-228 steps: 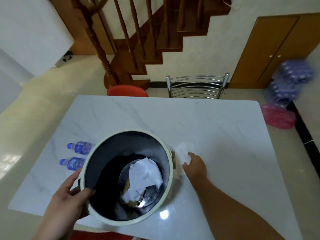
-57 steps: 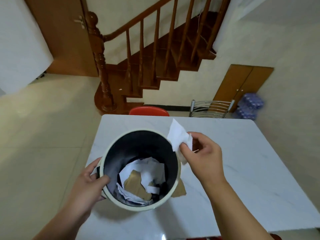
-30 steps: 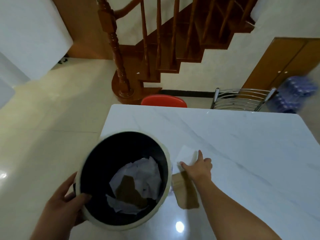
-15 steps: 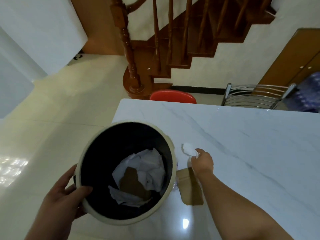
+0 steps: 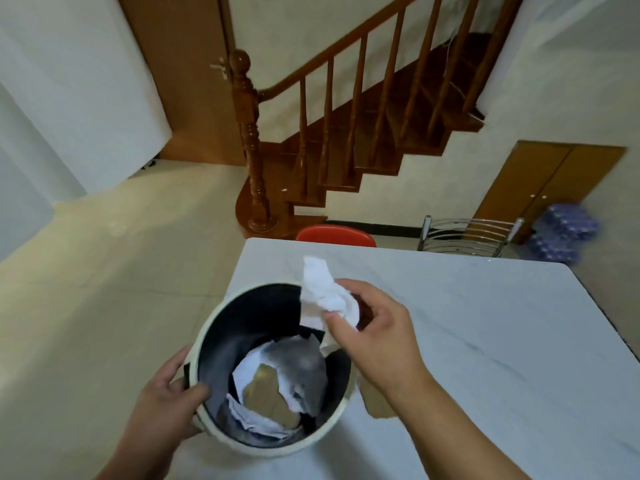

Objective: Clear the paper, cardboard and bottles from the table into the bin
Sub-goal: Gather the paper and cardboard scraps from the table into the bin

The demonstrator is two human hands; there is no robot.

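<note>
A round cream bin (image 5: 221, 320) with a dark inside stands at the left edge of the white marble table (image 5: 485, 341). It holds crumpled white paper and a piece of brown cardboard. My left hand (image 5: 166, 403) grips the bin's near-left rim. My right hand (image 5: 370, 334) pinches a crumpled white paper (image 5: 325, 292) above the bin's far-right rim. A flat brown cardboard piece (image 5: 375, 401) lies on the table just right of the bin, partly hidden by my right forearm. No bottles show in this view.
A red chair (image 5: 335, 235) and a metal-backed chair (image 5: 465, 237) stand at the table's far edge. A wooden staircase (image 5: 346, 140) rises behind them. Packs of bottled water (image 5: 561, 233) sit on the floor by a wooden cabinet (image 5: 540, 185) at the right.
My right hand has picked the white paper off the table and lifted it over the bin's rim. My left hand still holds the bin.
</note>
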